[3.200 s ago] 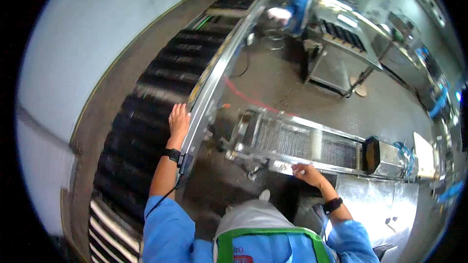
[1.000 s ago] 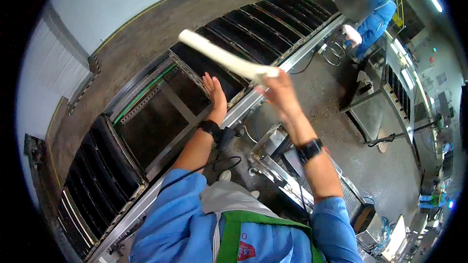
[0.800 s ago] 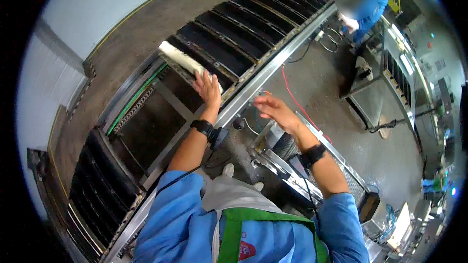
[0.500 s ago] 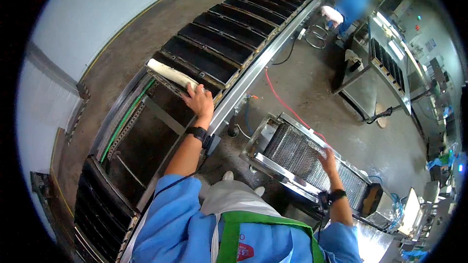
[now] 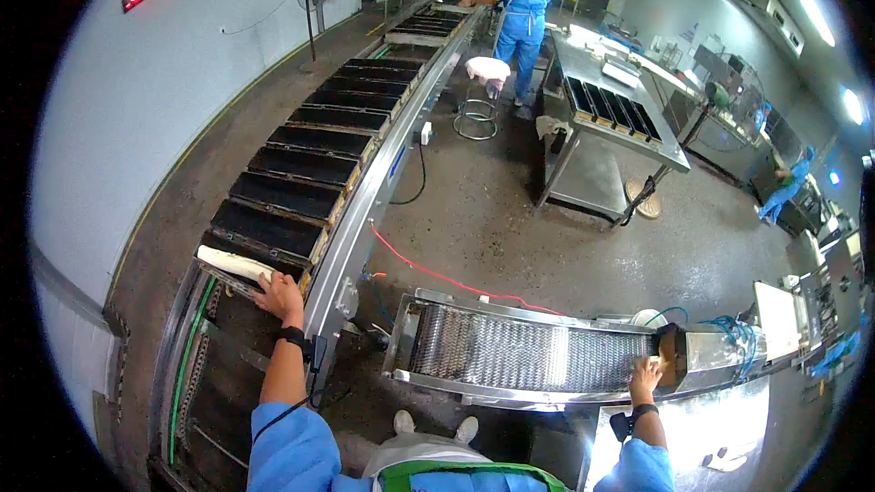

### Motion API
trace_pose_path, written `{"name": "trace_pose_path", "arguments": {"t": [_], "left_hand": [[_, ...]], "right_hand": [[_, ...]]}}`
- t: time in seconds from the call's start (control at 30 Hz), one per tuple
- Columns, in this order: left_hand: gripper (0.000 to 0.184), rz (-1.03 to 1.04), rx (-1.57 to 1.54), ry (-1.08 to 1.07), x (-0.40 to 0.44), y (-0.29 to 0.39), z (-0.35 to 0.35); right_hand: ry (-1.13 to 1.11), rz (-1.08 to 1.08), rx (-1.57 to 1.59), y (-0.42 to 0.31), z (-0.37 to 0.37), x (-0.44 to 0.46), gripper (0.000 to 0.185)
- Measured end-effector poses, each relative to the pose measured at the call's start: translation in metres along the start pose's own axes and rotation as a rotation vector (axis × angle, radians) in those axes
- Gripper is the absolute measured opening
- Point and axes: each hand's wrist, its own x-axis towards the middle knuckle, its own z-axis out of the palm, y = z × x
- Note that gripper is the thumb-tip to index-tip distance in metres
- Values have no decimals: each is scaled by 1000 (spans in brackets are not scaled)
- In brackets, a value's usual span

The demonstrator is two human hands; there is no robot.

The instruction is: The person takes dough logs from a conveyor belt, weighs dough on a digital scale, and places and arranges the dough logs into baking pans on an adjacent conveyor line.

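A pale roll of dough (image 5: 235,263) lies lengthwise in the nearest dark pan on the long conveyor at the left. My left hand (image 5: 280,299) rests at the near end of this dough, fingers apart and touching it. Behind it, several long black pans (image 5: 285,194) stand in a row along the line. Over the right end of a metal mesh belt (image 5: 510,344), my right hand (image 5: 647,374) reaches with loosely bent, parted fingers. Close to its fingertips is the brownish opening (image 5: 670,357) of a metal machine; I see nothing held.
A co-worker in blue (image 5: 526,23) stands farther up the line. A steel table (image 5: 583,141) holds several black pans, and a stool (image 5: 476,118) stands near it. A red hose (image 5: 437,275) crosses the floor. Another person (image 5: 789,184) bends at the far right.
My view has lifted and turned right. My right hand has moved along the mesh belt to the machine's opening. My left hand stays at the end of the dough.
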Motion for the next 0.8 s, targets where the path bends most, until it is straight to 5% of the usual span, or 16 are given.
{"name": "trace_pose_path", "arguments": {"t": [0.13, 0.17, 0.23, 0.43, 0.47, 0.53, 0.57, 0.6, 0.63, 0.7, 0.8], "left_hand": [[19, 8, 39, 70, 2, -4, 11], [20, 23, 67, 140, 2, -4, 13], [23, 92, 193, 278, 1, -4, 11], [28, 320, 87, 91, 11, -28, 34], [28, 256, 102, -89, 2, 0, -14], [26, 439, 136, -72, 3, -9, -7], [16, 453, -47, -14, 19, -42, 61], [19, 457, 164, -30, 6, -14, 10], [29, 456, 80, -2, 7, -12, 8], [46, 400, 109, -117, 7, -8, -1], [47, 392, 24, -62, 8, -9, 2]], "right_hand": [[228, 12, -12, -18, -13, 11, 38], [44, 20, 58, -17, -19, 14, 32], [13, -19, 69, -19, -27, 20, 28], [150, -317, 268, -15, -67, 60, 21], [198, -319, 350, -14, -104, 53, 22], [189, -267, 645, -8, -169, 44, 24], [146, -200, 860, -1, -192, 43, 25], [226, -365, 952, 2, -225, 42, 21], [92, -337, 1293, -12, -272, 20, 22], [91, -413, 1459, -44, -359, -26, 23], [129, -590, 1684, -94, -441, -62, 26]]}}
